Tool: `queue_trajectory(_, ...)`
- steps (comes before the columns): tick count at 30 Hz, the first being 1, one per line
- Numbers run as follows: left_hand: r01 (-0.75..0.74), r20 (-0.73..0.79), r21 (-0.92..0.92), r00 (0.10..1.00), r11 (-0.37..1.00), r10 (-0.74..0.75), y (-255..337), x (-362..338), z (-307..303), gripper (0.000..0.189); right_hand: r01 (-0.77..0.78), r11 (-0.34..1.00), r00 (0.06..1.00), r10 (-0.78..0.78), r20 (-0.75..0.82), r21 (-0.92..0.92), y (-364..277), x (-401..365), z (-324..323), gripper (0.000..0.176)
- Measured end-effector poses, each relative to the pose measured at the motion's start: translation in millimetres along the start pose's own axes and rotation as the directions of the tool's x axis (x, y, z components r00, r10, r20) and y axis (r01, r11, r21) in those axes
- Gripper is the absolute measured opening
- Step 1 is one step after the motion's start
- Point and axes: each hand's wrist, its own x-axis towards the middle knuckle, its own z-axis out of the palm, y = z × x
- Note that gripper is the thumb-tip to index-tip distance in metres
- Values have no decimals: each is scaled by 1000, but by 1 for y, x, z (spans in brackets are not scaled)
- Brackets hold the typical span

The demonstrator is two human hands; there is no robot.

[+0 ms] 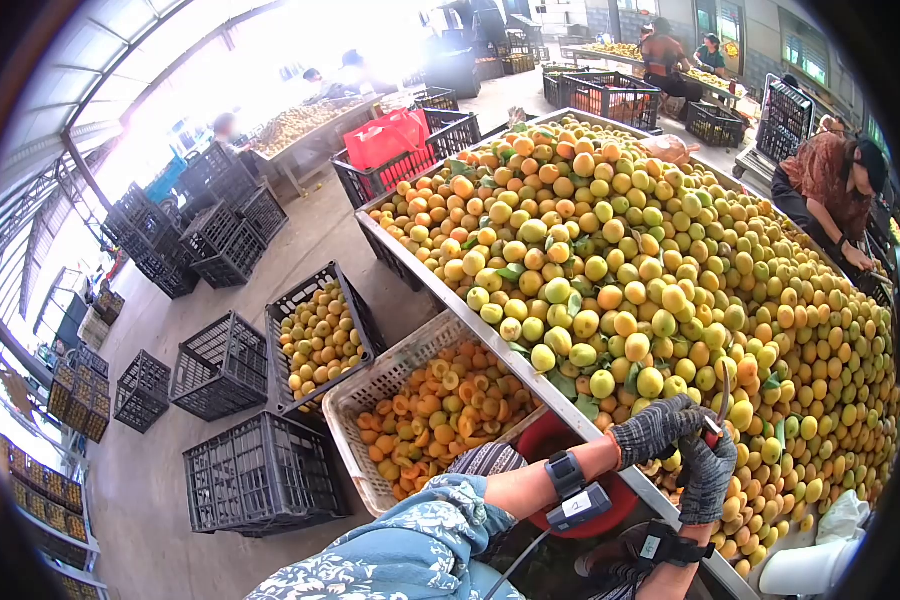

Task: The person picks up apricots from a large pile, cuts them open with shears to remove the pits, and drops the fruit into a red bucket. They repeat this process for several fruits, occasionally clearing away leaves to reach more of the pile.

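My left hand (655, 430), in a dark grey knitted glove, is closed over the front edge of the fruit table; whatever lies in its fingers is hidden. Right beside it, my gloved right hand (707, 478) is closed around the red handle of a small curved knife (725, 388), whose blade points up and away. The two hands touch or nearly touch. Beyond them rises a large heap of yellow-green and orange apricots (610, 260) with some leaves. Under my forearms sits a red bucket (620, 497), partly covered.
Left of me, a white crate (340, 410) holds halved apricots, and a black crate (275, 340) holds whole ones. Black crates (255, 475) stand on the floor. A white bucket (805, 570) is at lower right. A co-worker (835, 190) leans over the heap's right side; others work farther back.
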Motion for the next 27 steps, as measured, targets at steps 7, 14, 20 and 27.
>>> queue_trajectory(7, -635, 41, 564, 660, 528, 750, -56, 24, 6, 39, 102, 973, 993, -88, -74, 209, 9, -2, 8, 34)
queue_trajectory(14, -515, -12, 809, 470, 285, 883, -60, 18, 10, 29, 115, 922, 978, -40, -203, 369, -11, -14, 24, 37)
queue_trajectory(20, -105, -64, -712, 994, 694, 85, -2, -4, -11, 29, 51, 900, 960, 76, -271, 432, 7, -10, -8, 39)
queue_trajectory(27, 64, 187, -514, 982, 855, 38, -25, 7, 0, 44, 18, 974, 976, 32, -217, 225, -8, -10, 1, 40)
